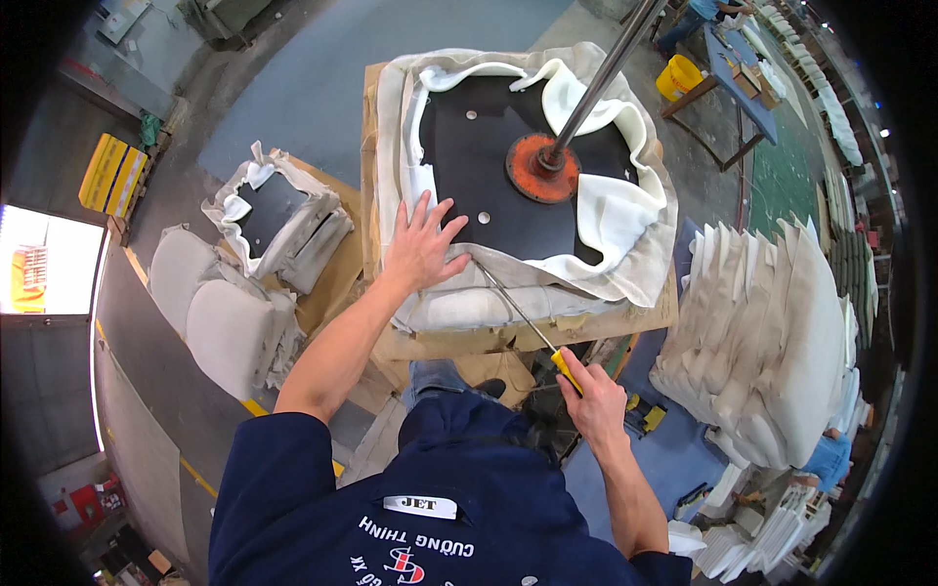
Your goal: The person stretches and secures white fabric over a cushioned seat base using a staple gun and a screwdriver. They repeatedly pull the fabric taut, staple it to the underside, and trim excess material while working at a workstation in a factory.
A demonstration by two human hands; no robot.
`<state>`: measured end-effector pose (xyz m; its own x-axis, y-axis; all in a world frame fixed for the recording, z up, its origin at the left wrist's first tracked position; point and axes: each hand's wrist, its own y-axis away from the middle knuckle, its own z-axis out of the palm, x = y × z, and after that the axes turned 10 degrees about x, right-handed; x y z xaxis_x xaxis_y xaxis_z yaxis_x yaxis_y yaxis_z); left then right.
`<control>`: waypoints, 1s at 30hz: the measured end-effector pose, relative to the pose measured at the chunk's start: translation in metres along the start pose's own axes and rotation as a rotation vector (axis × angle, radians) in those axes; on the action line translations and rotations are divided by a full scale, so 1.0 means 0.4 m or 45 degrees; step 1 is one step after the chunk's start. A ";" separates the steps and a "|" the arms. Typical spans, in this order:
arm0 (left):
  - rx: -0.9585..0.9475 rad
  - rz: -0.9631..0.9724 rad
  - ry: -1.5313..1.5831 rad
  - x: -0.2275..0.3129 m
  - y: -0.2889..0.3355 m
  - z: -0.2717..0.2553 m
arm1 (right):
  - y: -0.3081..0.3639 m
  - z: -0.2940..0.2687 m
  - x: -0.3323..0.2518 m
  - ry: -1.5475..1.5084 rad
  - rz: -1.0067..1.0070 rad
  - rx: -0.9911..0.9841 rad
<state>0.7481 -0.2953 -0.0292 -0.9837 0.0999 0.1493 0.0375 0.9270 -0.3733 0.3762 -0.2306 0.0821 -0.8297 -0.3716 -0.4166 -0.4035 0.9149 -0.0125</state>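
Tool handle (pixel 565 371) yellow; panel (pixel 459 156) black; fabric (pixel 399 137) greyish beige; disc (pixel 526 176) orange-red.

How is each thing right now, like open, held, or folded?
Left hand: open, spread.
Grey fabric: rumpled, partly folded inward.
Right hand: closed around a screwdriver-like tool.
Screwdriver-like tool: held, tip at the grey fabric.
White padding: wavy, loose-edged.
Black panel: largely uncovered.
Orange disc: flat on the panel.
Yellow bucket: upright.

Left arm (pixel 342 347) extended, left fingers (pixel 437 216) spread; right fingers (pixel 575 371) curled inward.
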 end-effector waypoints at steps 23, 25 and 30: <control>-0.096 0.027 0.011 -0.038 -0.018 0.001 | 0.092 0.140 0.008 -0.585 0.385 0.002; -0.084 0.005 0.014 -0.039 -0.008 0.002 | 0.092 0.117 -0.017 -0.472 0.312 0.035; -0.020 -0.002 0.028 -0.012 0.000 0.001 | 0.112 0.138 -0.017 -0.515 0.286 0.127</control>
<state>0.7528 -0.2961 -0.0303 -0.9797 0.1066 0.1698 0.0393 0.9327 -0.3586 0.3851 -0.1783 0.0342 -0.6671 -0.0893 -0.7396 -0.1755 0.9837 0.0395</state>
